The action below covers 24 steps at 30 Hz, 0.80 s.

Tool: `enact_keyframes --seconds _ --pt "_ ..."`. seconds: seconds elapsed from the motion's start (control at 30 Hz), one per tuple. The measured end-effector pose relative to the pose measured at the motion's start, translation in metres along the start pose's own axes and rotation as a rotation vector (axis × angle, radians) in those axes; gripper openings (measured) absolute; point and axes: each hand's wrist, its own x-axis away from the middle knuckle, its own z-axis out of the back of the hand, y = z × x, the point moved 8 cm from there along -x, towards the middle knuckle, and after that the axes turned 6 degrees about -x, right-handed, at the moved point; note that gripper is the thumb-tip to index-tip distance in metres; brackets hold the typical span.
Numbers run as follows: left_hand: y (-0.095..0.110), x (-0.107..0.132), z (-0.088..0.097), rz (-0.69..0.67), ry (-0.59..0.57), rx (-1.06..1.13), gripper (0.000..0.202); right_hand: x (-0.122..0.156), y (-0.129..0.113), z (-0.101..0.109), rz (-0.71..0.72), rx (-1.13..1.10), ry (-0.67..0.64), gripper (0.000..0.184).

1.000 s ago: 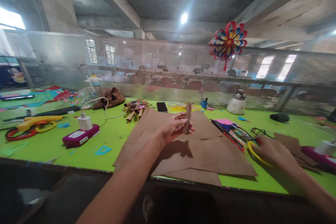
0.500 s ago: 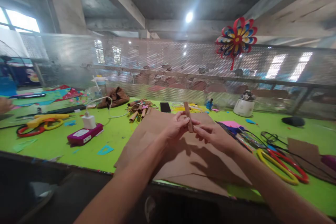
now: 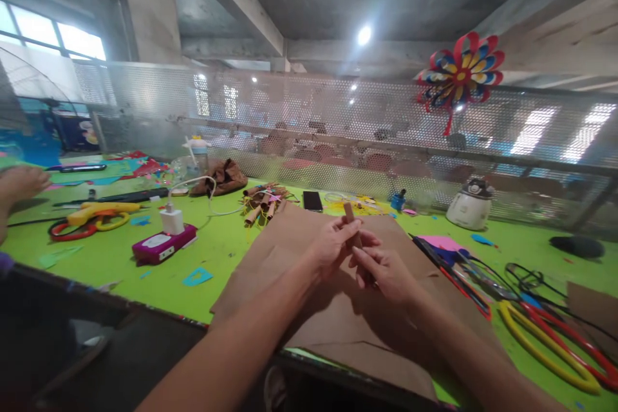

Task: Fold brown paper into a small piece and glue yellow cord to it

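Note:
Both my hands meet over a large sheet of brown paper (image 3: 290, 270) spread on the green table (image 3: 217, 251). My left hand (image 3: 333, 246) pinches a narrow folded strip of brown paper (image 3: 348, 214), which sticks up between the fingers. My right hand (image 3: 383, 268) is closed on the lower end of the same strip, its fingers curled round it. The strip's lower part is hidden by my fingers.
A pile of rolled brown paper tubes (image 3: 263, 199) and a black phone (image 3: 312, 200) lie behind the sheet. Yellow and red scissors (image 3: 545, 335) lie at the right, a magenta power bank (image 3: 164, 246) with a white charger at the left. Another person's hand (image 3: 17, 183) shows at the far left.
My right hand left the yellow scissors at the right, came to the middle and took hold of the paper strip held by my left hand. The view shifted to the left.

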Motion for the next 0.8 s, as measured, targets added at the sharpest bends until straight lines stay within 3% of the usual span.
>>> enact_keyframes --seconds 0.23,0.43,0.57,0.8 --pt "-0.004 -0.002 0.017 0.040 0.159 0.057 0.006 0.006 0.006 -0.018 -0.054 -0.035 -0.032 0.043" --pt "-0.012 -0.004 0.018 0.056 0.115 0.063 0.010 0.005 0.020 -0.016 -0.066 0.042 0.026 0.038" --pt "-0.015 -0.002 0.015 0.075 0.106 -0.032 0.018 0.003 0.021 -0.013 -0.081 -0.025 0.091 0.037" --pt "-0.016 -0.001 0.015 0.075 0.145 -0.011 0.017 0.003 0.021 -0.019 -0.019 -0.056 0.064 0.035"
